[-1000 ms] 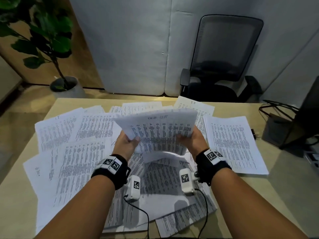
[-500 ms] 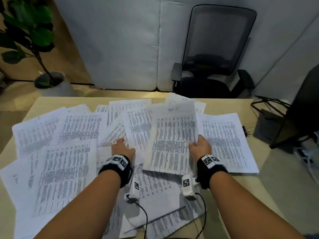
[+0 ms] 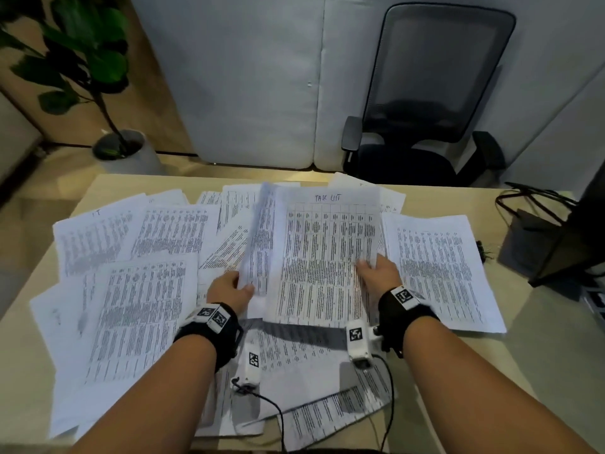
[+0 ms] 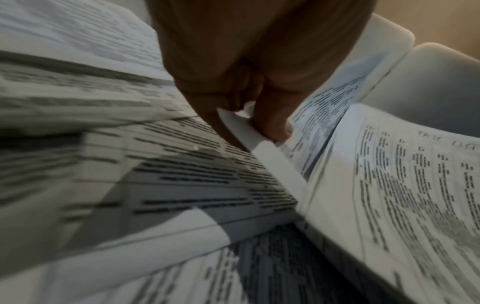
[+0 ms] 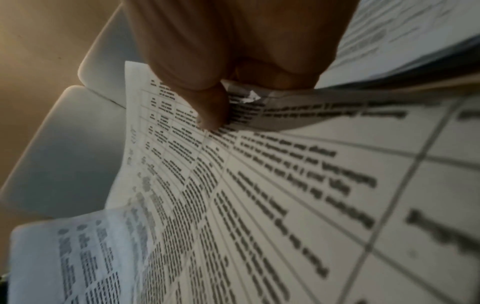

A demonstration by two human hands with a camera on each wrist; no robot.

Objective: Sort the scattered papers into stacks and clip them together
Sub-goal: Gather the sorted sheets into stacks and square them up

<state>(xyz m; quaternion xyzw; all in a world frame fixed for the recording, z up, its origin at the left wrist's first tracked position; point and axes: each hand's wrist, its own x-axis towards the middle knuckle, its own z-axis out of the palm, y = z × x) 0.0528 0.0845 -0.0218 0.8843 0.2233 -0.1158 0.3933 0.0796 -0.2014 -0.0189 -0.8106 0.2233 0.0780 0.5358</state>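
Many printed sheets [image 3: 147, 309] lie scattered and overlapping across the wooden table [image 3: 540, 371]. My right hand [image 3: 376, 273] pinches the right edge of a small stack headed "TASK LIST" [image 3: 324, 257], thumb on top, held slightly above the pile. In the right wrist view the thumb [image 5: 210, 107] presses on that printed stack [image 5: 259, 195]. My left hand [image 3: 232, 288] pinches the lower edge of another sheet [image 3: 260, 237], tilted up beside the stack's left side. The left wrist view shows thumb and finger [image 4: 270, 119] clamped on that paper's edge [image 4: 262, 148].
A separate sheet pile [image 3: 438, 270] lies at the right. Small black binder clips [image 3: 483, 249] sit by the table's right edge, near cables and a dark monitor base [image 3: 537, 244]. An office chair [image 3: 425, 103] and a potted plant [image 3: 111, 139] stand behind the table.
The held stack came down from a raised, curled position to lie flatter in my right hand. My left hand let go of it, reached left, and now lifts a further sheet toward it.
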